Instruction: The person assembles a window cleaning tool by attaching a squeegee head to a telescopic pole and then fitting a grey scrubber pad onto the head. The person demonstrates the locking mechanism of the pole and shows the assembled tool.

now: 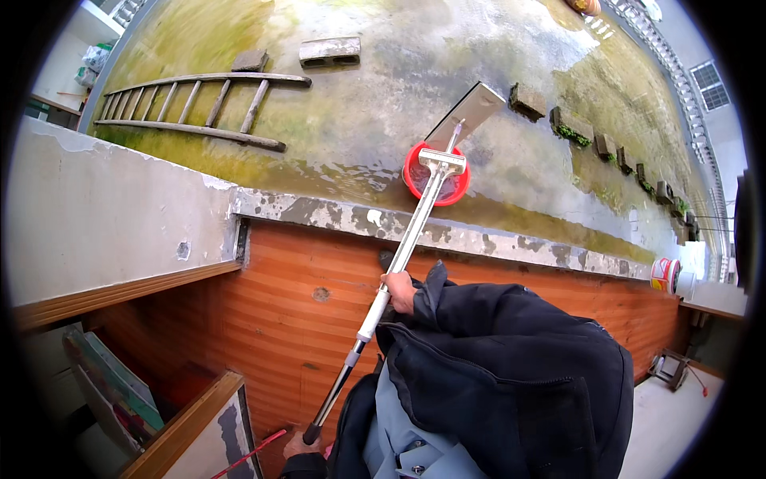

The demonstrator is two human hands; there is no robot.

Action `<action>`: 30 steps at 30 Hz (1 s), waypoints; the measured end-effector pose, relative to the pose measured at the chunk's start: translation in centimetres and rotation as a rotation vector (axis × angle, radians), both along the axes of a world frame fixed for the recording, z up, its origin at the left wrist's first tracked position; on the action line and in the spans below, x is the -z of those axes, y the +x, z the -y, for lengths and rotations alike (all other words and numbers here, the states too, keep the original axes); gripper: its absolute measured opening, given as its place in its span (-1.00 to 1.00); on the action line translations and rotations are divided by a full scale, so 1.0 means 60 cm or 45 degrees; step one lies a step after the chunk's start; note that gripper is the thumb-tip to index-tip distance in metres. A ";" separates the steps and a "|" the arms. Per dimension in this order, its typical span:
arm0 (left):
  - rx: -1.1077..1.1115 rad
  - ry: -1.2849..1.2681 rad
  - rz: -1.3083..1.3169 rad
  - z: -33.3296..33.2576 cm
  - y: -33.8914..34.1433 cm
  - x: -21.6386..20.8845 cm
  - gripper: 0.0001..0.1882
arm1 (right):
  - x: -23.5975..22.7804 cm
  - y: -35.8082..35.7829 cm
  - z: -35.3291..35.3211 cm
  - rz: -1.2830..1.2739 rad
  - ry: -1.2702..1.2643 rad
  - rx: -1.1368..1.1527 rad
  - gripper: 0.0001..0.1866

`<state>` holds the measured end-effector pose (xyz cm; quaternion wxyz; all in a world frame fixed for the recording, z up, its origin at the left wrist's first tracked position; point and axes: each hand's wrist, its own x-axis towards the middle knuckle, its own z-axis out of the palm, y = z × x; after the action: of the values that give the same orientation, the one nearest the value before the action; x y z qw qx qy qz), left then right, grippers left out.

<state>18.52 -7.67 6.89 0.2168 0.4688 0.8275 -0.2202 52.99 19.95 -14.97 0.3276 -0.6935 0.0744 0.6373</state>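
Observation:
Both my hands are closed on the long pole of a flat mop (414,227). My right hand (399,292) grips its white middle section, in front of my body. Lower down, my left hand (301,445) is wrapped round the dark grip at the pole's end. The pole slants up and away over a red bucket (410,177) with water in it. A white T-shaped crosspiece on the pole lies above the bucket. The flat mop head (476,113) is tilted, just beyond the bucket's far rim; whether it touches the rim I cannot tell.
Between the reddish-brown striped floor (319,263) and the wet, mossy concrete outside runs a worn ledge (511,243). A wooden ladder (187,110) and a hollow block (330,52) lie at the far left. Several blocks (574,125) line the right. A white wall (120,207) stands left.

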 end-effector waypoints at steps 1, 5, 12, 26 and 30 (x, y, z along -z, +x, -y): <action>-0.021 0.006 0.035 0.013 -0.003 0.019 -0.52 | -0.010 0.005 0.009 0.023 0.010 -0.032 -0.82; -0.103 0.086 0.109 0.064 0.003 0.048 -0.57 | -0.054 0.020 0.032 -0.069 0.003 -0.115 -0.86; -0.192 -0.085 -0.074 0.142 0.022 -0.010 -0.76 | 0.044 0.029 0.063 -0.105 -0.069 -0.050 -0.88; -0.147 -0.032 0.115 0.069 0.139 -0.093 -0.83 | 0.139 0.097 0.054 -0.206 -0.009 -0.213 -0.86; -0.266 0.031 0.088 0.131 0.109 -0.044 -0.85 | 0.132 0.105 0.048 -0.133 -0.111 -0.259 -0.81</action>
<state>25.06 -15.53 9.52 0.2612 0.3898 0.8665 -0.1700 59.31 17.08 -22.91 0.2267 -0.6769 0.0482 0.6986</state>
